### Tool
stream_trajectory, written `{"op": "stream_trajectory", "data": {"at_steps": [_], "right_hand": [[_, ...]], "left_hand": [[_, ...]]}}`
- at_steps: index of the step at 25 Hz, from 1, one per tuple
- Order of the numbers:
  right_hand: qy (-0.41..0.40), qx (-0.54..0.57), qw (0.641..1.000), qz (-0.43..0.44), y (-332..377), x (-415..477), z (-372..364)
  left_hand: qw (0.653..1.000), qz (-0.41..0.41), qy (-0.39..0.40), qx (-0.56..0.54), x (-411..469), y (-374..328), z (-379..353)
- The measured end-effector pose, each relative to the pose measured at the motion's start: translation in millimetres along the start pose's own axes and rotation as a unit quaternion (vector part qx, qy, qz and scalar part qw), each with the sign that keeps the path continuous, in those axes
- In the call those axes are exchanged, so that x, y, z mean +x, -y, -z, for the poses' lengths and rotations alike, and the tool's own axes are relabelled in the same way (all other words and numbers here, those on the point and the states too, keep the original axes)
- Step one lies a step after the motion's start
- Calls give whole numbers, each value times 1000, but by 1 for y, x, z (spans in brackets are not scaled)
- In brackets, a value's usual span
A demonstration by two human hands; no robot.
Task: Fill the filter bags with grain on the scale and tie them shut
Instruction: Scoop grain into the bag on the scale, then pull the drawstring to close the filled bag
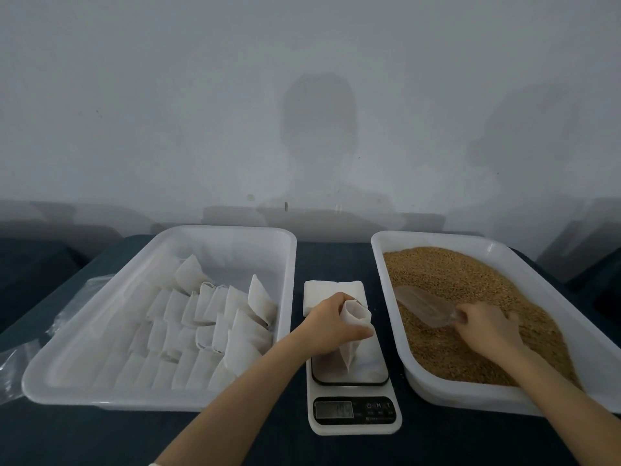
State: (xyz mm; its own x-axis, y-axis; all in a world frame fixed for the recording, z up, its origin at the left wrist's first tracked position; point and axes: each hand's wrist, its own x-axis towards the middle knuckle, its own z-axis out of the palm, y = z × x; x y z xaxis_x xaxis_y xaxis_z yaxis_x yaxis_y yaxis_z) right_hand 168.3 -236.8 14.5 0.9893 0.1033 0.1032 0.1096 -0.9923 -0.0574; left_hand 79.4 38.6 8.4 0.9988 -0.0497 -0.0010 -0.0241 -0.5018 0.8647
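Weighing station, seen from the head camera. The left hand (327,326) curls round the neck of a white filter bag (358,314), holding its mouth open and upward; the bag hangs over the steel platform of the scale (356,428), its lower tip at or just above the platform, contact uncertain. The scale's display (334,409) is lit but too blurred to read. The right hand (487,327) grasps the handle of a translucent scoop (423,304), whose bowl lies on the grain (453,274) in the white tray (443,391) right of the scale. A second white tray (84,391), left of the scale, holds rows of white bags (208,331). A flat stack of bags (322,290) lies just behind the scale. Clear plastic sheeting (20,358) lies at the far left on the dark table (100,438).
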Motion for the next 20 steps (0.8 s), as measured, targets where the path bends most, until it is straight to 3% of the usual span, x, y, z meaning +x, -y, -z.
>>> {"op": "stream_trajectory", "data": {"at_steps": [8,10,12,14,17,20], "right_hand": [[10,-26,1000,-5,4,-4,5],[-33,-18,999,0,12,-10,11],[-98,102,988,57,33,-22,25],[-68,218,959,169,68,-40,42],[19,239,930,279,116,-63,52],[28,177,937,299,133,-66,49]], "left_hand": [[1000,4,6,-4,-1,0,1],[1000,8,9,-3,0,0,1],[1000,12,11,3,0,0,-1],[1000,16,9,3,0,-1,-1],[1000,-5,9,22,0,-4,1],[997,-31,14,69,-2,-6,3]]}}
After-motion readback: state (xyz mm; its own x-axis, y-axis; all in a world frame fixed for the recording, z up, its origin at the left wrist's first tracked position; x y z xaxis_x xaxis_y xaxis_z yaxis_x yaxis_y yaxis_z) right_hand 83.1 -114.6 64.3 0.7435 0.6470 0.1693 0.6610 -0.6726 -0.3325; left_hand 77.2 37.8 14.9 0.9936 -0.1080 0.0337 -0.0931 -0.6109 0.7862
